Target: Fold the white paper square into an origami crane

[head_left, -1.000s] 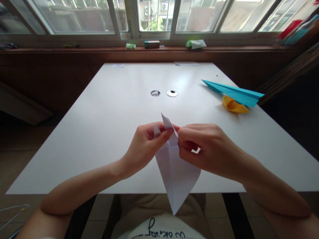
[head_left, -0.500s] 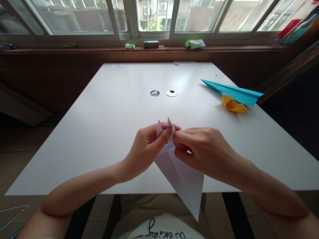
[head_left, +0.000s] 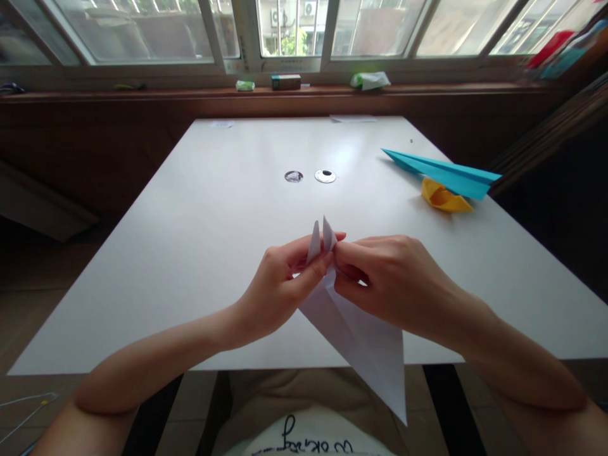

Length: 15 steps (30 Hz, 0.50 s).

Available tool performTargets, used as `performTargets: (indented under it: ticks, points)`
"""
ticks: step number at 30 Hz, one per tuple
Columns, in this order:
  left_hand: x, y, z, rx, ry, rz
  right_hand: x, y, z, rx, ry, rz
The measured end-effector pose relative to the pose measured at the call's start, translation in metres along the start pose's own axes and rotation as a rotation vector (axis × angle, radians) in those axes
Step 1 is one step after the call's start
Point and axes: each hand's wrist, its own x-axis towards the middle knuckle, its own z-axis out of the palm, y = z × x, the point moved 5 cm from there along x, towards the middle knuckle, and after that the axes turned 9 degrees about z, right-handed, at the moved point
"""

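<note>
A folded sheet of white paper (head_left: 361, 342) is held between my two hands over the near edge of the table. Two narrow pointed flaps stand up at its far end, and a long pointed end hangs past the table edge towards my lap. My left hand (head_left: 289, 278) is closed on the paper, its thumb pressed on the base of the flaps. Against the right side of the same folds, my right hand (head_left: 380, 269) pinches the paper with bent fingers. Part of the folded section is hidden behind the fingers.
The white table (head_left: 190, 221) carries a blue paper plane (head_left: 441, 174) and a yellow paper boat (head_left: 445, 196) at the right. Two round silvery discs, a left disc (head_left: 293, 177) and a right disc (head_left: 325, 177), lie mid-table. Small items, including a box (head_left: 285, 82), line the windowsill.
The paper's hanging tip has swung to the right. The two upright flaps have come closer together, and my left hand has shifted slightly right. Both hands keep their grip.
</note>
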Motion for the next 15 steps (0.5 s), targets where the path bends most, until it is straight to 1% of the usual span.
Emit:
performTargets:
  ticks: [3,8,15]
  points:
    - [0.0010,0.0000,0.0004,-0.050,0.000,-0.027,0.0002,-0.0007,-0.0010,0.029,-0.038,-0.002]
    - [0.0042,-0.0006,-0.0014,-0.165,0.002,-0.083,-0.0007,-0.0013,-0.0060,0.131,-0.089,-0.052]
    - [0.0058,-0.0037,-0.0017,-0.267,-0.045,-0.147,-0.0028,0.0025,-0.0072,0.183,-0.126,-0.064]
